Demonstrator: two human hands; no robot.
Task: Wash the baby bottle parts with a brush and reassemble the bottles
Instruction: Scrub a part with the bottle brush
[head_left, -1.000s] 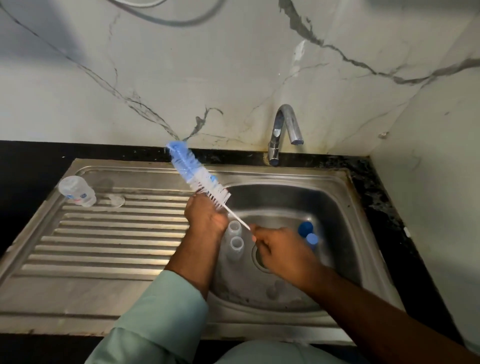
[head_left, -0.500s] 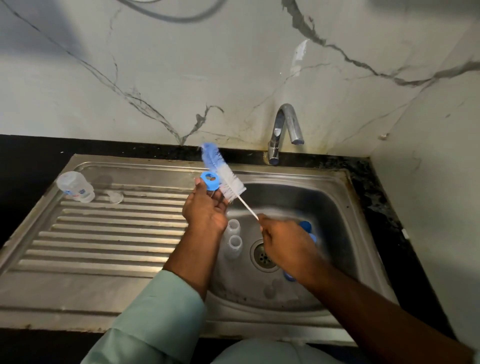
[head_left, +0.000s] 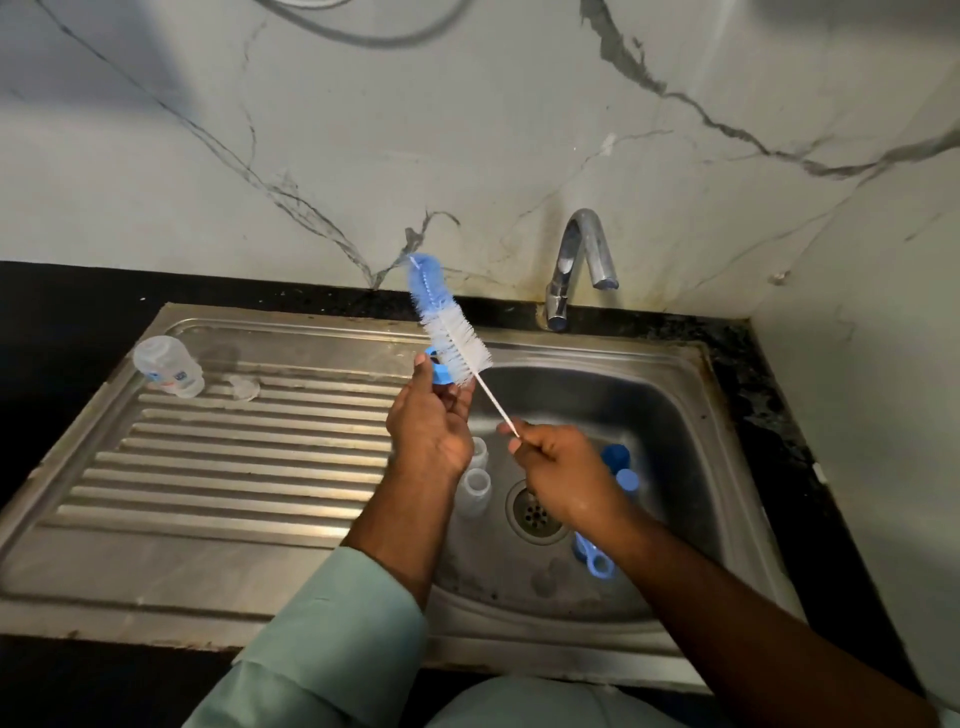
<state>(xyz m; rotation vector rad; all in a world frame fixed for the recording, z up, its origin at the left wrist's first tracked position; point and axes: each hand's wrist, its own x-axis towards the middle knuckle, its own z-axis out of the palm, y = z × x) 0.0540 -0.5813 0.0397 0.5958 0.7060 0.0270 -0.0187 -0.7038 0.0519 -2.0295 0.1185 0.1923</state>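
While hands (head_left: 558, 470) scrub, bottles (head_left: 475, 491) & caps (head_left: 618, 465) crowd sink (head_left: 685, 426).

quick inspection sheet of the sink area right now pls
surface: steel sink with ribbed drainboard, looks wet
job's things: left hand holds blue ring; bottle brush against it; two clear bottles, blue caps and another blue ring in the basin; clear bottle and clear teat on the drainboard
clutter: nothing seen
hands: right hand pinches the brush's wire handle
cables: dark cable on wall
surroundings: marble wall, tap not running
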